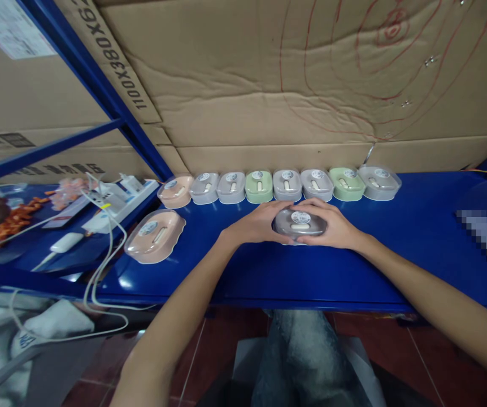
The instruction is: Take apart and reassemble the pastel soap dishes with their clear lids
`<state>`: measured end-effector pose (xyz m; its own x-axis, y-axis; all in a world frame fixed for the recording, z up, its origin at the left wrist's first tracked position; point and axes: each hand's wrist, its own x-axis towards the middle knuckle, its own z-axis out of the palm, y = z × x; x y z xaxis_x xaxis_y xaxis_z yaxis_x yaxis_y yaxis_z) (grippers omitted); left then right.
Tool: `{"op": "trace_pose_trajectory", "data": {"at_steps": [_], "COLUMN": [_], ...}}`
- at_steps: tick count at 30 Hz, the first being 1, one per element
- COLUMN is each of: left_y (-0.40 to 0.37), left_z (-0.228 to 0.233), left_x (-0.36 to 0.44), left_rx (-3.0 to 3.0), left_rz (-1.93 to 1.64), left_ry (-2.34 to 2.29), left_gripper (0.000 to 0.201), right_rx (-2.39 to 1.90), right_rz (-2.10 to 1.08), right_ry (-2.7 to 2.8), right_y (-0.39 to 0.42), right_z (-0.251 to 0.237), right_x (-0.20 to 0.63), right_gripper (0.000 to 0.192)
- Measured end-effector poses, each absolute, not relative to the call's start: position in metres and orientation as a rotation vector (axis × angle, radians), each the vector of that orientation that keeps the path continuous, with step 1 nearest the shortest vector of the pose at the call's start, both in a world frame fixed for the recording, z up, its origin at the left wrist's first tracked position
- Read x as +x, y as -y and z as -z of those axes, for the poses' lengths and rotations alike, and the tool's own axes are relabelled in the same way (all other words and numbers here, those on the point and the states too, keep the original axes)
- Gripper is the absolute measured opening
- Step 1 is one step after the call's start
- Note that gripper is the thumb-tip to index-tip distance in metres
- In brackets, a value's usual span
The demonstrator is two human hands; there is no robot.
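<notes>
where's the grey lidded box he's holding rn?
In the head view, the grey plastic box with a clear lid sits centre on the blue table, gripped between the left hand and right hand, just in front of the row of pastel boxes.

Only one bit of print is really being made out here: "1100X380X62", partly cut off, is being shown upside down on the cardboard sheet (112, 62) behind the blue shelf post (99, 90). Round stickers on the boxed cases (286, 185) are being seen, but they're too small to read.
</notes>
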<state>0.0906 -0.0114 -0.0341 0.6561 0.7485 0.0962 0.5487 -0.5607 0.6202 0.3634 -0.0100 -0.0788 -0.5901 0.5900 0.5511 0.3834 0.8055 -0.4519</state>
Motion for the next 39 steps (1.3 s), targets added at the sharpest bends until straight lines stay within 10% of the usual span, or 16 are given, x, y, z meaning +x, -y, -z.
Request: {"op": "trace_pose_trajectory", "data": {"at_steps": [39], "left_y": [0.010], "left_z": [0.063], "left_x": [0.108], "left_rx": [2.348], "left_rz": [-0.665], "left_ry": [-0.811], "left_gripper": [0.095], "right_rx": [-0.728], "right_rz": [-0.267], "right_ry": [2.456], "right_y": [0.010], "right_z": [0.069], "right_x": [0.373], "right_gripper": [0.088]}}
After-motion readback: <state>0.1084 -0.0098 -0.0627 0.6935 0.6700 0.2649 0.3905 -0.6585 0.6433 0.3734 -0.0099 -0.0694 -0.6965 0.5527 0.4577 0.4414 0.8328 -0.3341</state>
